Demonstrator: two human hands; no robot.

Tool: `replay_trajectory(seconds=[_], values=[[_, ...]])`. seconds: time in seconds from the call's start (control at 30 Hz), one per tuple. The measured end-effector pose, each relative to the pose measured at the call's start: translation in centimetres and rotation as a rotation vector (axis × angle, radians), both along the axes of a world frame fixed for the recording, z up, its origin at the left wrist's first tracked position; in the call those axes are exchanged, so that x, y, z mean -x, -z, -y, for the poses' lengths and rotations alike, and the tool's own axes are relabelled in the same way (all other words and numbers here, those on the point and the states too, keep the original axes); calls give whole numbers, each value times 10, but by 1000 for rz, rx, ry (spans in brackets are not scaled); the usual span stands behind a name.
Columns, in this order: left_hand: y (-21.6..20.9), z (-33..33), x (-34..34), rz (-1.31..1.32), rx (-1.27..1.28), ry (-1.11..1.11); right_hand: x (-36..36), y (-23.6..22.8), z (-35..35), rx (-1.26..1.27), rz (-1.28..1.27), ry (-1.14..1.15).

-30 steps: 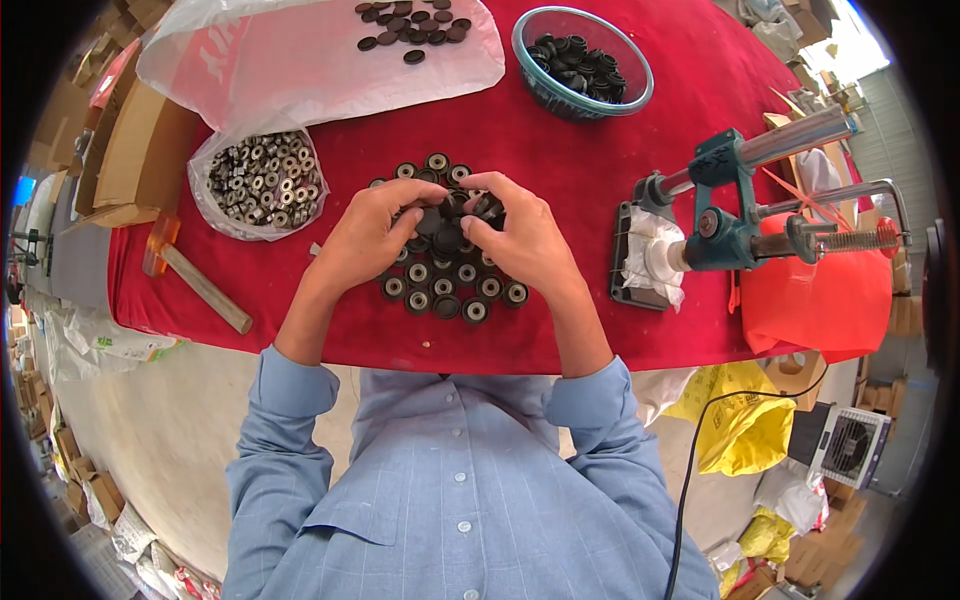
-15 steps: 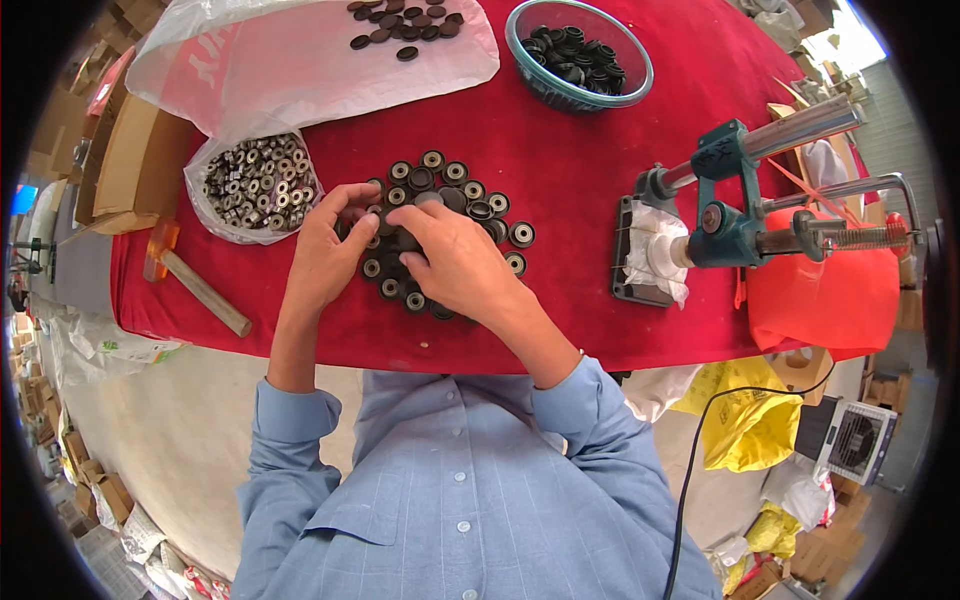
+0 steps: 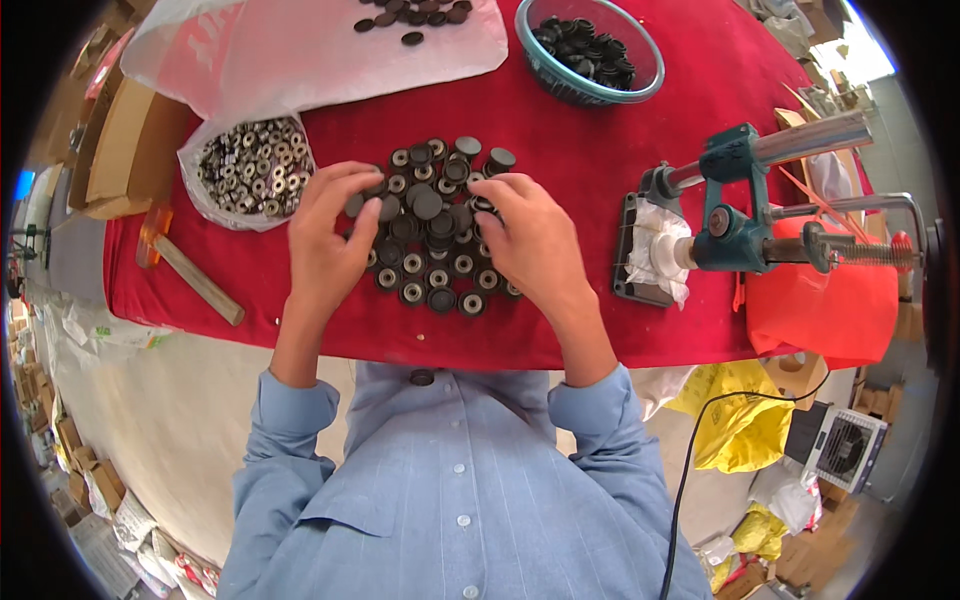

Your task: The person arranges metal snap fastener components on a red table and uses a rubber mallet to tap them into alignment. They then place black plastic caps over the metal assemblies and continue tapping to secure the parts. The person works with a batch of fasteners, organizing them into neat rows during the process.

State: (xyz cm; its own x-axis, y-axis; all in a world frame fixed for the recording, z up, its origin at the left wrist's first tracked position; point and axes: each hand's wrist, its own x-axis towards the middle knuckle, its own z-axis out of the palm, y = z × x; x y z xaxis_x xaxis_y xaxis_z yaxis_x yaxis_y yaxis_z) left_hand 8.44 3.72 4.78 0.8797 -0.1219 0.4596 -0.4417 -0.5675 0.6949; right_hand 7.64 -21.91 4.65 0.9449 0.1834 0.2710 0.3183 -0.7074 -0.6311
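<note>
Black round wheels with metal bearings in their centres (image 3: 412, 292) lie in a pile on the red cloth, several dark caps (image 3: 427, 205) among and on top of them. My left hand (image 3: 330, 230) is at the pile's left side, fingers curved and thumb apart, touching dark pieces at its edge. At the right side, my right hand (image 3: 535, 240) has its fingers and thumb spread around the edge pieces. Both hands look open; what lies under the fingertips is partly hidden. One dark round piece (image 3: 422, 377) shows just past the table's front edge, against my shirt.
A plastic bag of metal bearings (image 3: 255, 175), a hammer (image 3: 195, 270) and a cardboard box (image 3: 135, 150) are at left. Behind lie a white sack (image 3: 330, 70) with dark caps and a bowl (image 3: 650, 75) of black parts. A green hand press (image 3: 735, 200) stands right.
My right hand has moved right, off the pile's middle to its side, and opened. More dark caps now show on the pile. A dark piece has appeared past the front edge.
</note>
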Motion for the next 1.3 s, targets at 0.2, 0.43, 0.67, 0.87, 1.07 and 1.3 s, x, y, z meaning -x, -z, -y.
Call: replay_trajectory(seconds=[0.2, 0.43, 0.67, 0.87, 1.07, 1.3], values=[[22, -13, 130, -76, 37, 63, 55, 6, 24, -276, -50, 101], [109, -34, 207, -616, -55, 103, 57, 17, 38, -445, -40, 171], [254, -67, 165, -581, -71, 66, 41, 7, 30, -422, -84, 102], [253, -33, 136, -477, -322, 180, -5, -34, 53, -334, 29, 196], [244, -27, 142, -436, -331, 239, -171, -64, 122, 51, 219, 393], [194, -12, 172, -632, -193, 207, -286, 3, 110, 609, -251, 223]])
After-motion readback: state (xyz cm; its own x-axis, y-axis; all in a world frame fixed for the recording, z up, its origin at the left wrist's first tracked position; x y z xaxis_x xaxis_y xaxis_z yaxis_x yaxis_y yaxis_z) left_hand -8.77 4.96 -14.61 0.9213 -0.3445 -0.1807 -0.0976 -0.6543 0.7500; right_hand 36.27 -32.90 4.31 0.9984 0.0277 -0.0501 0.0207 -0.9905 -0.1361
